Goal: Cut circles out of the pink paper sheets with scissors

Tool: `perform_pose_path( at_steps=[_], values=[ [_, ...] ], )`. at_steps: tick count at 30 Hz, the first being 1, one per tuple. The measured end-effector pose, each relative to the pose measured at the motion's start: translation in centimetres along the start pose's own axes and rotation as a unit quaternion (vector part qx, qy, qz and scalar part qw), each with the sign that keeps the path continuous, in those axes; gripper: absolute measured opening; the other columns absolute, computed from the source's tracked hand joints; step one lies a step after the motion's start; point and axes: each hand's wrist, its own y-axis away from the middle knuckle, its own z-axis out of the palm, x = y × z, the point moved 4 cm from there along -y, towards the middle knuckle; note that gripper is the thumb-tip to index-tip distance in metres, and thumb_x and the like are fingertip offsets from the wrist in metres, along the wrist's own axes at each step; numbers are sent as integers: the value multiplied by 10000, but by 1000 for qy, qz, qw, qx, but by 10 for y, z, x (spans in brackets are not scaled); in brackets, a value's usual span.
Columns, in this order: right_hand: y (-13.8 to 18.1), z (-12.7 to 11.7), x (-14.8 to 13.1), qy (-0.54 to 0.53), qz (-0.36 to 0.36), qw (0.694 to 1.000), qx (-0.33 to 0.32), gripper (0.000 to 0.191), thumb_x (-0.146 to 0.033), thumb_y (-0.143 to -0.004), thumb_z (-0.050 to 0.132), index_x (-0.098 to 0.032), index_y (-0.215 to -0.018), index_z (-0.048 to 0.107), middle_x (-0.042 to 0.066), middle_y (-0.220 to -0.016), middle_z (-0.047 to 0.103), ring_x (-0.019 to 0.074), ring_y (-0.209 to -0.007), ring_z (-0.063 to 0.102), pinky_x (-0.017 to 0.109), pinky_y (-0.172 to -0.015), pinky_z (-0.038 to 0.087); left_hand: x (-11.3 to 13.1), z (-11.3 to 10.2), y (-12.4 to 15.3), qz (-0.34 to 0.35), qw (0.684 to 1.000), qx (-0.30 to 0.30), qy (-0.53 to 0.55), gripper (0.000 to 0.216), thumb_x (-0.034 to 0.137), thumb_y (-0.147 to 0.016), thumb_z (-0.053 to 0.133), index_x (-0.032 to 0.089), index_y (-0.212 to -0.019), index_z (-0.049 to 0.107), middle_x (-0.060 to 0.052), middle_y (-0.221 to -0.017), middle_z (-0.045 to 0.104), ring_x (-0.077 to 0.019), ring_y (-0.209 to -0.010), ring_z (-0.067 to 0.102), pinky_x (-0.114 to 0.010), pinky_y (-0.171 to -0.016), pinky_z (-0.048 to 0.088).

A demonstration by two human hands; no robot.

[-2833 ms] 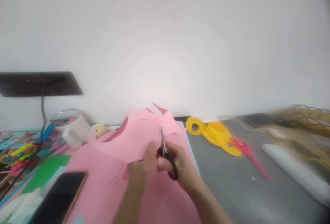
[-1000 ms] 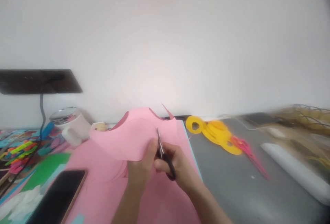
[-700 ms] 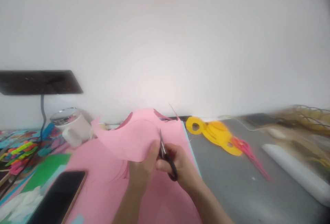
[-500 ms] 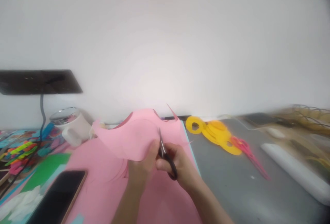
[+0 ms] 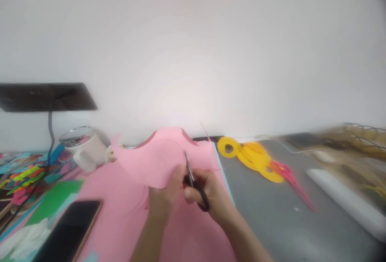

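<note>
A sheet of pink paper (image 5: 157, 161) with curved cut edges is raised above the table, and my left hand (image 5: 167, 197) grips its lower edge. A faint curved line runs across it. My right hand (image 5: 205, 191) is closed round the handles of black-handled scissors (image 5: 197, 189). Their blades point up and away, lying along the paper just right of my left fingertips. Beneath both hands lies more pink paper (image 5: 193, 234), with rounded pieces showing at its left.
Yellow paper rings (image 5: 255, 155) and pink scissors (image 5: 294, 185) lie on the grey tabletop (image 5: 259, 209) to the right, near a white bar-shaped object (image 5: 343, 201). A phone (image 5: 69, 230), a white mug (image 5: 87, 149) and colourful craft bits (image 5: 25, 177) are at left.
The scissors and my right hand have shifted very slightly right and down. The raised paper's thin upper-right strip has moved a little. My left hand keeps its hold.
</note>
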Motion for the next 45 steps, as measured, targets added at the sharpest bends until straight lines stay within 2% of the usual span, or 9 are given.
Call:
perform_pose_path(
  at_steps=[3,7,10,16,23,32,37,42,45],
  values=[
    [0,0,0,3,2,1000,-1,305,-327,-564,806,-174,-598,545,-57,-533,465,75,-482,363,213,-455,313,0,0,-1,-3,1000,-2,1,240,304,-661,699,197,-518,538,29,-485,529,-137,-479,530,-269,-443,466],
    [0,2,0,2,-1,1000,-14,319,-346,-570,814,-174,-604,547,-57,-543,453,77,-494,348,218,-467,292,-1,-2,0,-1,999,47,-5,185,341,-640,726,191,-642,618,3,-607,625,-177,-611,620,-307,-587,540],
    [0,2,0,-4,-17,1000,-24,359,-387,-581,815,-173,-586,527,-59,-561,403,80,-523,315,225,-485,262,3,-3,4,12,995,77,-60,205,372,-651,711,181,-662,638,-22,-626,655,-199,-633,639,-321,-595,538],
    [-2,0,-2,-25,-40,998,-35,429,-442,-555,841,-180,-609,506,-75,-561,338,75,-528,222,239,-504,243,11,1,9,45,992,71,-97,187,362,-659,682,179,-694,666,-31,-684,694,-223,-705,673,-345,-685,547],
    [-1,-2,0,-21,-32,999,-30,449,-448,-551,842,-184,-606,483,-65,-581,360,83,-544,255,238,-512,246,12,-1,9,51,991,79,-96,194,365,-649,702,184,-710,668,-34,-718,693,-229,-736,669,-370,-751,532],
    [0,-1,0,-24,-21,999,-16,386,-386,-559,831,-183,-604,506,-58,-592,391,85,-550,271,242,-515,239,10,-2,6,45,994,45,-90,189,360,-665,691,172,-684,686,-47,-684,689,-230,-722,665,-340,-687,547],
    [1,-2,0,-35,-18,999,-21,367,-362,-559,828,-184,-581,507,-59,-574,406,83,-530,301,239,-499,265,11,-3,5,33,993,47,-100,189,363,-671,682,174,-671,676,-40,-681,684,-211,-682,656,-323,-636,536],
    [1,-2,0,-25,-11,999,-16,319,-328,-579,816,-179,-563,534,-58,-552,431,79,-502,337,236,-483,278,7,-5,2,51,993,40,-102,235,400,-678,688,181,-617,628,-18,-596,617,-193,-605,619,-316,-570,521],
    [1,-2,0,-17,-13,1000,-14,297,-326,-602,797,-177,-556,545,-57,-532,440,74,-477,347,232,-465,268,3,-6,-1,62,995,41,-65,224,389,-670,700,183,-642,617,-18,-626,623,-200,-632,629,-331,-615,544]
  ],
)
